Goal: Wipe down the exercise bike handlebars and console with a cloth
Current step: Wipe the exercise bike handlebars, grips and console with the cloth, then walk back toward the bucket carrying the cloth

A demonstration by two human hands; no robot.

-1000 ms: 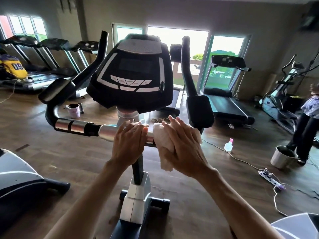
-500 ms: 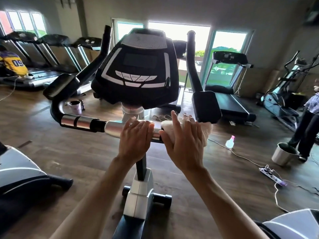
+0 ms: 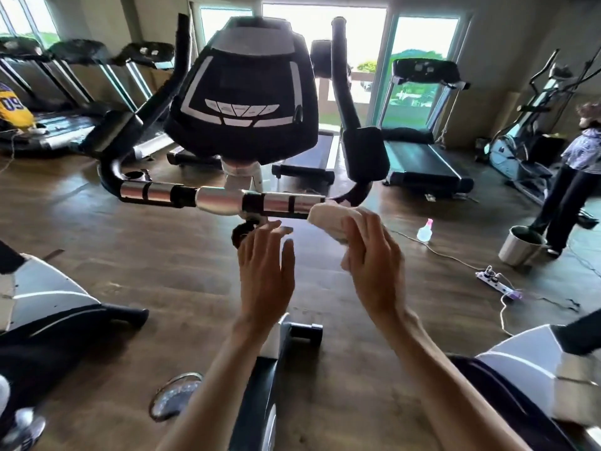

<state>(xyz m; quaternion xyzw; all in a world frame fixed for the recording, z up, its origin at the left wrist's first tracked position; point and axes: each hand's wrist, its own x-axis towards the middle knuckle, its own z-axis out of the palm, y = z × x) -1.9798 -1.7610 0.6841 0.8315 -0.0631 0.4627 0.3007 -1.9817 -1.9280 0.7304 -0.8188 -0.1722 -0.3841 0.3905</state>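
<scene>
A: Is the left hand still steadying the handlebar?

B: No, it's hanging below, fingers loose. The right hand is gripping the cloth at the bar's right end, centre frame; the console is waiting.

Wooden floor, row of treadmills by the windows, spray bottle, bucket, power strip with cord, standing person at right

Gym: treadmills in row by windows, elliptical, exercise bike console
</scene>
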